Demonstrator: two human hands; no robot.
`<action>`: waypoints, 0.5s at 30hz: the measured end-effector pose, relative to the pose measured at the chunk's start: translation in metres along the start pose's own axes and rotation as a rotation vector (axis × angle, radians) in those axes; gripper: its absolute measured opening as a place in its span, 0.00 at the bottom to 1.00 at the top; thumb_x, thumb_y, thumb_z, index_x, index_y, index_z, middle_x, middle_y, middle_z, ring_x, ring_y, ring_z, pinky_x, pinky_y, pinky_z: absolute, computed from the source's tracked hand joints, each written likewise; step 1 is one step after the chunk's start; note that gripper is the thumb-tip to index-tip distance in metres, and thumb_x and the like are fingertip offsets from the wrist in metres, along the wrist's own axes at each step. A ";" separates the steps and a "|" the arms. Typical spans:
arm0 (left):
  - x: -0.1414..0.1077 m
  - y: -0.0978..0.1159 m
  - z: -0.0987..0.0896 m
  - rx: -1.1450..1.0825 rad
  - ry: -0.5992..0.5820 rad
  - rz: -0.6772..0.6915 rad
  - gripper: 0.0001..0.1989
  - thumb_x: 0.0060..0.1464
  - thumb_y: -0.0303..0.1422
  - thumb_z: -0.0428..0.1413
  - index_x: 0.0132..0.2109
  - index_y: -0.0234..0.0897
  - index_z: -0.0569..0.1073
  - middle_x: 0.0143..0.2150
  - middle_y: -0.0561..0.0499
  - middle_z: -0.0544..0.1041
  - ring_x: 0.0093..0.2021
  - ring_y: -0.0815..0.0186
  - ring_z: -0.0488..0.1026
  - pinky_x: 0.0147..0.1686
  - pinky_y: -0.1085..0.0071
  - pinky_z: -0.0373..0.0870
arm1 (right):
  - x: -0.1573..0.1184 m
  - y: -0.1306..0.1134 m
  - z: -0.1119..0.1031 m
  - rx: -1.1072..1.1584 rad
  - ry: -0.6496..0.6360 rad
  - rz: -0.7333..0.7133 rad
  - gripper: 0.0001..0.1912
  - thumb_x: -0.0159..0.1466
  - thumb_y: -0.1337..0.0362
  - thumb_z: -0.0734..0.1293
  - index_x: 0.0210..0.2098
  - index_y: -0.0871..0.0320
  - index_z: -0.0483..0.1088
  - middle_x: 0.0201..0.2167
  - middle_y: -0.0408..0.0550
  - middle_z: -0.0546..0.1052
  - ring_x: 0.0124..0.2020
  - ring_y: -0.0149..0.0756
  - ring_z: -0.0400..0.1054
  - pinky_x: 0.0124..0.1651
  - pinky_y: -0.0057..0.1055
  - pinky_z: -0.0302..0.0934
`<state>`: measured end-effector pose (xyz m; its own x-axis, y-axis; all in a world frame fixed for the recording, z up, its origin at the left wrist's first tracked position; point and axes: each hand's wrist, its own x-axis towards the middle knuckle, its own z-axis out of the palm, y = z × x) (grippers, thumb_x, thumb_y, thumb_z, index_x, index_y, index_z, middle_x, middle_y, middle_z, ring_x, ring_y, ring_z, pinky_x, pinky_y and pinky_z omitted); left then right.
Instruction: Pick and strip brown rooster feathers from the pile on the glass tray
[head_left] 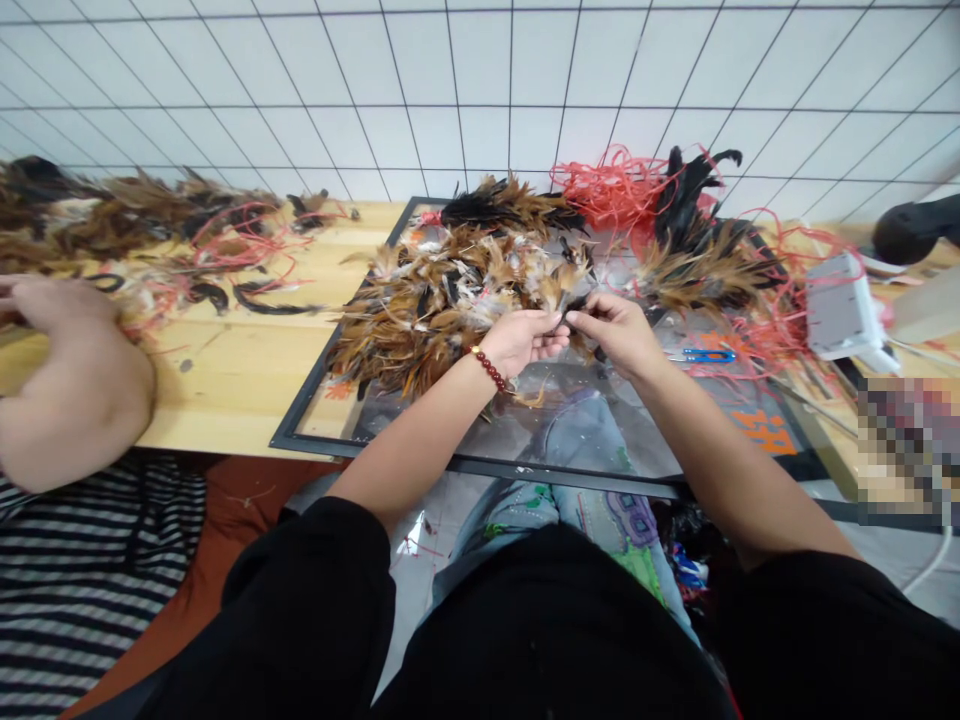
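Observation:
My left hand (525, 340), with a beaded bracelet (489, 370) at its wrist, pinches a small dark feather (574, 306) between thumb and finger. On the feather's other side, my right hand (616, 328) also closes thumb and fingertips on it. The two hands meet over the near right edge of a heap of brown feathers (420, 310). Under the heap lies a clear panel with a dark frame (480, 466). A blue thread snipper (709, 355) rests on the panel, right of my right hand. Fingertips partly hide the feather.
Behind the heap are a dark feather bundle (510, 208) and tangled red plastic string (611, 188). More black and brown feathers (690, 240) lie right, near a white box (844, 305). At left, a co-worker's arm (75, 370) rests beside other feathers (142, 205) on the wooden table (217, 390).

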<state>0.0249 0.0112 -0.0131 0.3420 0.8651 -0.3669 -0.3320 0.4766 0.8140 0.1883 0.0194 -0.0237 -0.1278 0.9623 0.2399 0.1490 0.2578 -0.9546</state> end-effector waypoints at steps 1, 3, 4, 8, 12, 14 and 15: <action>0.000 -0.001 -0.001 0.030 -0.014 0.003 0.07 0.60 0.25 0.56 0.32 0.29 0.73 0.25 0.50 0.76 0.23 0.75 0.72 0.30 0.76 0.70 | 0.001 0.001 -0.001 -0.014 -0.001 -0.004 0.22 0.48 0.50 0.76 0.20 0.56 0.64 0.19 0.38 0.62 0.23 0.27 0.52 0.28 0.29 0.48; 0.000 -0.002 -0.003 0.096 -0.043 -0.003 0.07 0.59 0.26 0.57 0.31 0.29 0.73 0.25 0.50 0.76 0.23 0.75 0.72 0.29 0.76 0.69 | 0.001 0.002 -0.002 -0.030 -0.012 0.002 0.22 0.46 0.50 0.77 0.20 0.56 0.64 0.19 0.38 0.62 0.23 0.28 0.53 0.28 0.30 0.48; 0.001 -0.002 -0.003 0.126 -0.053 -0.008 0.07 0.58 0.26 0.58 0.31 0.29 0.73 0.24 0.50 0.75 0.23 0.75 0.71 0.28 0.76 0.68 | 0.002 0.003 -0.002 -0.027 -0.017 0.009 0.21 0.46 0.50 0.77 0.20 0.56 0.65 0.19 0.39 0.62 0.24 0.29 0.55 0.29 0.30 0.49; 0.002 -0.001 -0.004 0.084 -0.023 0.033 0.05 0.57 0.28 0.60 0.34 0.30 0.74 0.25 0.51 0.76 0.25 0.74 0.72 0.31 0.75 0.69 | 0.002 0.005 -0.003 -0.036 0.028 -0.001 0.19 0.50 0.49 0.74 0.32 0.56 0.72 0.26 0.43 0.69 0.27 0.31 0.60 0.33 0.32 0.55; 0.002 -0.001 -0.001 -0.034 0.011 0.054 0.06 0.60 0.27 0.57 0.34 0.31 0.74 0.29 0.51 0.77 0.27 0.75 0.73 0.36 0.73 0.71 | -0.002 0.006 -0.004 -0.361 0.030 -0.253 0.31 0.48 0.50 0.76 0.48 0.56 0.71 0.37 0.48 0.72 0.33 0.35 0.63 0.39 0.35 0.61; 0.002 -0.003 0.000 -0.034 -0.015 0.023 0.06 0.60 0.26 0.56 0.33 0.30 0.74 0.28 0.52 0.76 0.25 0.75 0.70 0.36 0.72 0.71 | -0.005 0.006 -0.004 -0.518 -0.005 -0.374 0.32 0.51 0.51 0.75 0.52 0.57 0.69 0.42 0.51 0.72 0.38 0.40 0.65 0.43 0.39 0.63; 0.002 -0.004 0.000 -0.031 -0.030 0.007 0.06 0.59 0.27 0.57 0.33 0.30 0.74 0.28 0.52 0.75 0.25 0.75 0.70 0.36 0.72 0.71 | -0.006 0.007 -0.004 -0.566 -0.015 -0.403 0.32 0.53 0.51 0.74 0.53 0.58 0.69 0.43 0.53 0.72 0.40 0.42 0.66 0.44 0.40 0.63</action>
<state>0.0268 0.0109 -0.0175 0.3655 0.8635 -0.3476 -0.3616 0.4759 0.8018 0.1938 0.0159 -0.0310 -0.2936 0.7818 0.5500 0.5751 0.6041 -0.5517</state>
